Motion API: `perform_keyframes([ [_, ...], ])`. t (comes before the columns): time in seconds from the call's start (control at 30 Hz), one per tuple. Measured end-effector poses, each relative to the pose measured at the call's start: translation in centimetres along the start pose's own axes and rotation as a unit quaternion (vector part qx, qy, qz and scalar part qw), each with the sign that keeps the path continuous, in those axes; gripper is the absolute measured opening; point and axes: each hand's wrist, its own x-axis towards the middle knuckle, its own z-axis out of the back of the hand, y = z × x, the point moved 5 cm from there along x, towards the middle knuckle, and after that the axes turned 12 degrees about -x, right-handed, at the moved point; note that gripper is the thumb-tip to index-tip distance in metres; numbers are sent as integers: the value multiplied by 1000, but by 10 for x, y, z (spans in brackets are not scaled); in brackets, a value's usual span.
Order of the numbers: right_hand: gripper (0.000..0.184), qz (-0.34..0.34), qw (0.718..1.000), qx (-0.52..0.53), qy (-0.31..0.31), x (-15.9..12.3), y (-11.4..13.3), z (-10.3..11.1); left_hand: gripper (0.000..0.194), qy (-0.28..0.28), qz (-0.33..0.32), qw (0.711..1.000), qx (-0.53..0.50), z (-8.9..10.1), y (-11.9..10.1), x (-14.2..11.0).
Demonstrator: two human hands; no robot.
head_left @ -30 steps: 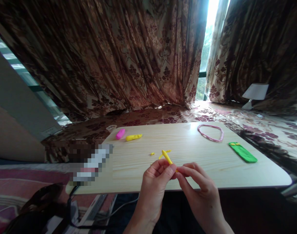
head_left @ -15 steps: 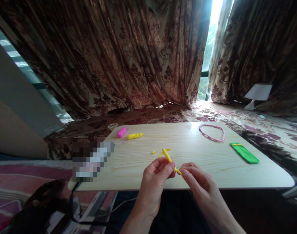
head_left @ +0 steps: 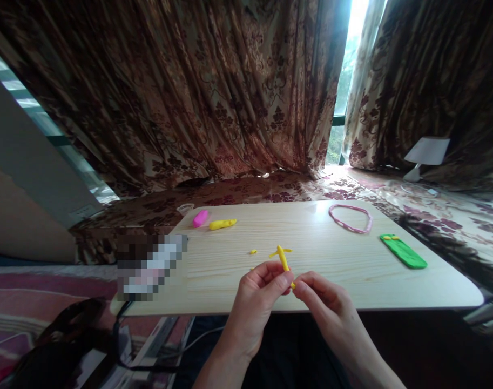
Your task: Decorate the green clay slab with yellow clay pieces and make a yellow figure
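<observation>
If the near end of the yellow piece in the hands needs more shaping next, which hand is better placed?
Probably the right hand: its fingertips are right at the near end of the yellow piece. The left hand grips farther up, so it seems better placed for holding.

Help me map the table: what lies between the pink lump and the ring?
In the head view: a yellow roll, nearer the pink lump than the ring.

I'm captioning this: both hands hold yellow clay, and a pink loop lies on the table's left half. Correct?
Wrong side: the head view shows the pink loop on the table's right half. The left hand and right hand do hold yellow clay.
</observation>
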Motion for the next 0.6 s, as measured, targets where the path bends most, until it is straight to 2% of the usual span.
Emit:
perform_keyframes([
  [0.17, 22, -5, 1000, -8, 9, 0, 1, 0, 11, 3, -2, 1000, 4, -2, -1, 0],
  [0.33, 26, 0, 999, -31, -9, 0, -1, 3, 10, 3, -2, 1000, 2, -4, -1, 1],
  [0.6, 31, -10, 999, -36, -18, -1, -7, 7, 12, -15, 4, 1000, -2, 2, 0, 3],
])
